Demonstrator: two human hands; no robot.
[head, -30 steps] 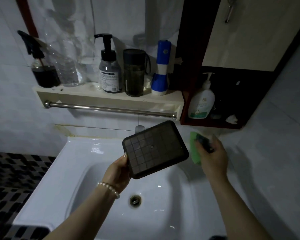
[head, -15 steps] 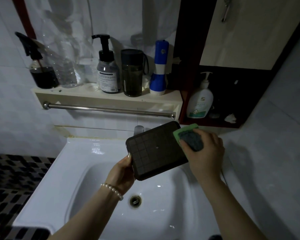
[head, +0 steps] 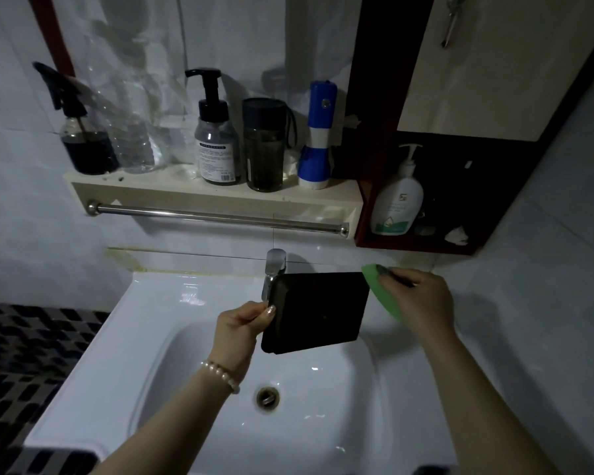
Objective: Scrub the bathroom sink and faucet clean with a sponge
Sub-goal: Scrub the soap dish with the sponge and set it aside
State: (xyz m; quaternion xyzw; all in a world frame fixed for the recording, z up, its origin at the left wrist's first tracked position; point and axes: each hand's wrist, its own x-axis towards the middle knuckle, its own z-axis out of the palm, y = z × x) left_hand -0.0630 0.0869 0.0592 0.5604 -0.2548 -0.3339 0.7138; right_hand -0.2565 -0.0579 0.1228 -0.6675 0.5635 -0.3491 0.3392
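Pinching the left edge of a dark rectangular tray [head: 318,311], the left hand [head: 242,323] has its thumb on the near face and its fingers curled behind, so the tray hangs upright over the basin of the white sink [head: 158,323]. A pearl bracelet [head: 220,370] circles that wrist. The right hand [head: 420,299] has its fingers wrapped round a green sponge [head: 379,289], whose darker scouring side shows between the fingers near the top; the sponge sits at the tray's upper right corner (whether it touches the tray there cannot be told in this dim light). Just behind the tray's upper left corner stands the chrome faucet [head: 275,269], its lower part hidden by the tray and the left thumb. Below the tray, at the bottom of the basin, lies the round metal drain [head: 267,398].

On the wall above the faucet a cream shelf [head: 151,190] carries a steel towel bar [head: 216,217] under its front edge. On the shelf stand, from left to right, a dark spray bottle [head: 83,138], a clear plastic bottle [head: 131,145], a pump bottle [head: 216,145] with a black head, a dark lidded tumbler [head: 264,145] and a blue-and-white flashlight [head: 318,138]. To the right, in a dark open cabinet nook [head: 487,186], a white pump dispenser [head: 396,200] stands.
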